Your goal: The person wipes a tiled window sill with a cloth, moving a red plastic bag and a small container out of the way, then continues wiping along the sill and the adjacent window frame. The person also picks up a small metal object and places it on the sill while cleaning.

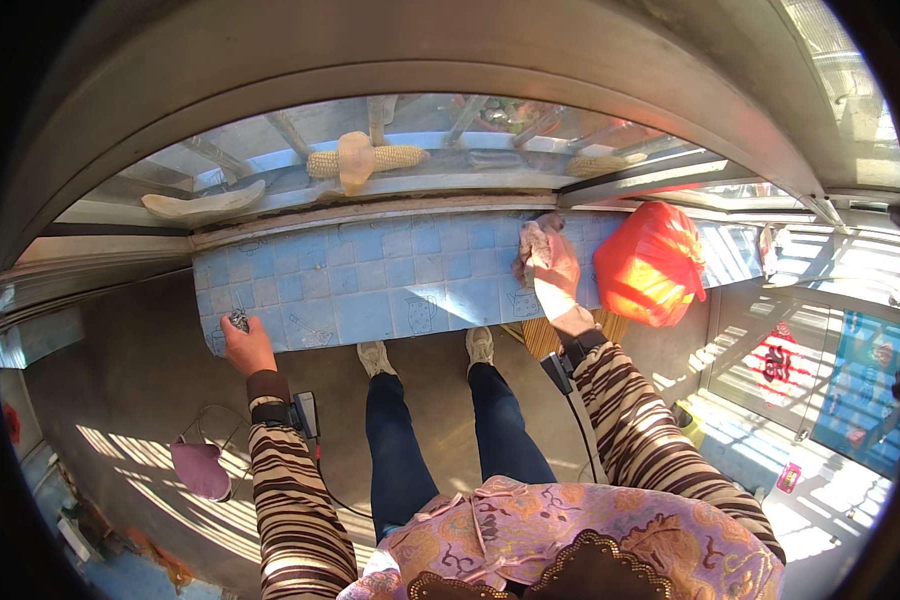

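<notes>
My right hand (561, 271) grips a crumpled brownish-pink cloth (529, 251) and presses it on a ledge covered in blue checked tile or sheeting (356, 274). Just right of that hand, a tied red plastic bag (649, 262) bulges with contents I cannot make out. At the ledge's left front corner, my left hand (249, 346) has its fingers closed around a small silvery wad (238, 321), which looks like steel wool. My fingers cover part of it.
Behind the ledge runs a window frame (390, 202). Beyond the glass lie a corn cob (401, 157) and a pale curved piece (206, 201). A wooden slatted stool (541, 339) stands under the ledge. A purple-topped seat (199, 470) stands lower left. Cables (581, 420) hang from both wrist devices.
</notes>
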A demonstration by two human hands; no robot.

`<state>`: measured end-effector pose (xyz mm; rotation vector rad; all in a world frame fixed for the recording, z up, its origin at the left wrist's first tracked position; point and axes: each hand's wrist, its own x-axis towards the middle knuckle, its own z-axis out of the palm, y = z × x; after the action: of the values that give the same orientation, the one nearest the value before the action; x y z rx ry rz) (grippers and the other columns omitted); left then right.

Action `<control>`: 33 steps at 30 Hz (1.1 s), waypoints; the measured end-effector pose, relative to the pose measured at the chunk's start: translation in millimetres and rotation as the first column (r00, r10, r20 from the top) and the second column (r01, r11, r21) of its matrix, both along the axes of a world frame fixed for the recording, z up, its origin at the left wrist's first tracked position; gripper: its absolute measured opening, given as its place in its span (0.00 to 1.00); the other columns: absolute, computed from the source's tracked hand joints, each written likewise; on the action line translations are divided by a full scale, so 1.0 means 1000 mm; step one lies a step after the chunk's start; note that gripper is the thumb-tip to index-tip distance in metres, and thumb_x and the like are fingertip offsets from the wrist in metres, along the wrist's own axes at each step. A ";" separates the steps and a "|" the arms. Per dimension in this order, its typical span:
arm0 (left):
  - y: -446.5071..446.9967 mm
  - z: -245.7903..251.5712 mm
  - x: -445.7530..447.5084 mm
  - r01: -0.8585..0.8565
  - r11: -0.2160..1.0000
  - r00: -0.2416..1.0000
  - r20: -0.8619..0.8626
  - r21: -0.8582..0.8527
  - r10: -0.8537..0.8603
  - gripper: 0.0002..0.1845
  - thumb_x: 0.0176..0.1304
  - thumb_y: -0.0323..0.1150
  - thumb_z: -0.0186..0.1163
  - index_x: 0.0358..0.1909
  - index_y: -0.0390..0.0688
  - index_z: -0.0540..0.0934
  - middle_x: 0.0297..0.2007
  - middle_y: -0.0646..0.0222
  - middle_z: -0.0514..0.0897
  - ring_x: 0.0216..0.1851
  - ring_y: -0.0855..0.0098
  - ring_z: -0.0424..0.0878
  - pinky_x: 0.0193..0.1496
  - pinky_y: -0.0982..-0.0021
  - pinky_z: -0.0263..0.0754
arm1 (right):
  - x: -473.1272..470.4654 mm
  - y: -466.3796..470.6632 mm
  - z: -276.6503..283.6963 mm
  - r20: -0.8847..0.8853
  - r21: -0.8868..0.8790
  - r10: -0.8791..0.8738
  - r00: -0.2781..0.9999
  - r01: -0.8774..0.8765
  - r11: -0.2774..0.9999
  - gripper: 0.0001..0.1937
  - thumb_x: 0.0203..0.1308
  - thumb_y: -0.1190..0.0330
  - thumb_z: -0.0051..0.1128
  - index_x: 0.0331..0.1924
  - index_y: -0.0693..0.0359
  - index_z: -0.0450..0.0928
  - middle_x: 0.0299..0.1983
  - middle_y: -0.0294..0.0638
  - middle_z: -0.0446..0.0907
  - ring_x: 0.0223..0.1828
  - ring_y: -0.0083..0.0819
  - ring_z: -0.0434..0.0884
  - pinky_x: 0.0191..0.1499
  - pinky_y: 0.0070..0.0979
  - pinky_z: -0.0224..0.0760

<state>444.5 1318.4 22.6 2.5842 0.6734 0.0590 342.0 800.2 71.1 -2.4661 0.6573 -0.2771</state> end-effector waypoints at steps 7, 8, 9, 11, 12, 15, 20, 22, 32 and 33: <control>-0.078 0.000 -0.033 0.135 0.962 0.987 0.114 -0.237 -0.111 0.18 0.61 0.31 0.64 0.54 0.42 0.78 0.40 0.53 0.88 0.41 0.46 0.85 0.45 0.49 0.78 | 0.010 -0.006 0.017 -0.099 -0.117 0.266 0.959 -0.277 0.954 0.12 0.56 0.70 0.65 0.44 0.60 0.80 0.44 0.47 0.81 0.48 0.53 0.79 0.51 0.46 0.74; -0.094 0.002 -0.039 0.170 0.964 0.983 0.099 -0.204 -0.153 0.18 0.61 0.30 0.64 0.54 0.43 0.78 0.41 0.54 0.87 0.42 0.48 0.85 0.46 0.50 0.78 | 0.003 -0.002 0.019 -0.436 -0.199 0.340 0.833 -0.458 0.866 0.18 0.49 0.68 0.69 0.46 0.59 0.80 0.47 0.46 0.80 0.53 0.51 0.78 0.53 0.45 0.74; -0.108 0.004 -0.043 0.204 0.965 0.978 0.083 -0.166 -0.193 0.18 0.61 0.30 0.65 0.54 0.43 0.78 0.43 0.56 0.86 0.44 0.49 0.84 0.47 0.52 0.78 | -0.001 0.004 0.021 -0.329 -0.239 0.344 0.880 -0.430 0.871 0.20 0.47 0.68 0.70 0.47 0.59 0.80 0.47 0.46 0.80 0.54 0.50 0.78 0.54 0.44 0.74; -0.130 0.011 -0.042 0.294 0.951 0.952 0.117 -0.094 -0.282 0.18 0.62 0.30 0.66 0.54 0.45 0.79 0.49 0.57 0.84 0.49 0.52 0.83 0.49 0.54 0.78 | -0.010 0.021 0.028 -0.300 -0.213 0.283 0.911 -0.353 0.911 0.24 0.43 0.68 0.71 0.49 0.58 0.80 0.48 0.45 0.79 0.56 0.48 0.77 0.56 0.43 0.73; -0.137 0.016 -0.042 0.334 0.942 0.929 0.162 0.023 -0.333 0.18 0.63 0.31 0.67 0.54 0.46 0.79 0.50 0.57 0.83 0.50 0.52 0.82 0.51 0.55 0.78 | -0.013 0.031 0.033 -0.162 -0.305 0.252 0.954 -0.291 0.907 0.25 0.47 0.70 0.70 0.54 0.58 0.80 0.50 0.46 0.78 0.54 0.47 0.78 0.57 0.42 0.74; -0.155 0.038 -0.039 0.397 0.915 0.885 0.233 0.071 -0.402 0.18 0.64 0.32 0.67 0.56 0.45 0.79 0.53 0.59 0.81 0.54 0.54 0.80 0.55 0.57 0.76 | -0.009 0.069 0.049 0.047 -0.169 0.220 0.974 -0.209 0.963 0.25 0.52 0.70 0.69 0.57 0.59 0.79 0.53 0.46 0.79 0.56 0.47 0.78 0.59 0.40 0.75; -0.202 0.065 -0.055 0.014 0.270 0.984 -0.034 -0.963 -0.172 0.20 0.75 0.40 0.59 0.64 0.45 0.77 0.57 0.69 0.81 0.60 0.69 0.77 0.63 0.65 0.71 | 0.017 0.129 0.065 0.243 0.208 0.597 0.764 -0.642 0.738 0.26 0.53 0.74 0.71 0.60 0.59 0.79 0.56 0.45 0.80 0.54 0.46 0.80 0.56 0.36 0.77; -0.210 0.070 -0.066 -0.063 0.009 0.972 -0.064 -0.998 -0.224 0.22 0.79 0.45 0.54 0.68 0.45 0.75 0.59 0.72 0.80 0.61 0.74 0.76 0.63 0.68 0.69 | 0.024 0.143 0.066 0.305 0.216 0.649 0.697 -0.714 0.666 0.27 0.51 0.75 0.71 0.59 0.59 0.79 0.54 0.44 0.81 0.51 0.45 0.81 0.53 0.36 0.78; -0.138 0.047 -0.057 0.002 0.632 0.999 -0.024 -0.775 -0.033 0.35 0.77 0.54 0.50 0.75 0.39 0.64 0.73 0.55 0.65 0.74 0.58 0.63 0.74 0.55 0.59 | 0.083 0.164 0.051 0.302 -0.117 0.717 0.628 -0.722 0.682 0.23 0.50 0.81 0.63 0.54 0.58 0.80 0.38 0.42 0.79 0.38 0.43 0.81 0.38 0.38 0.79; -0.116 0.036 -0.050 0.001 0.858 0.994 0.091 -0.514 0.053 0.36 0.77 0.55 0.50 0.74 0.38 0.64 0.74 0.51 0.63 0.75 0.54 0.62 0.74 0.52 0.58 | 0.094 0.160 0.047 0.306 -0.186 0.701 0.644 -0.682 0.708 0.23 0.50 0.81 0.63 0.53 0.58 0.80 0.39 0.42 0.80 0.38 0.43 0.81 0.38 0.38 0.79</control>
<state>394.8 1202.4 58.5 2.0401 0.5902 0.0155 436.1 960.7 117.7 -2.4164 -0.4811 -0.4174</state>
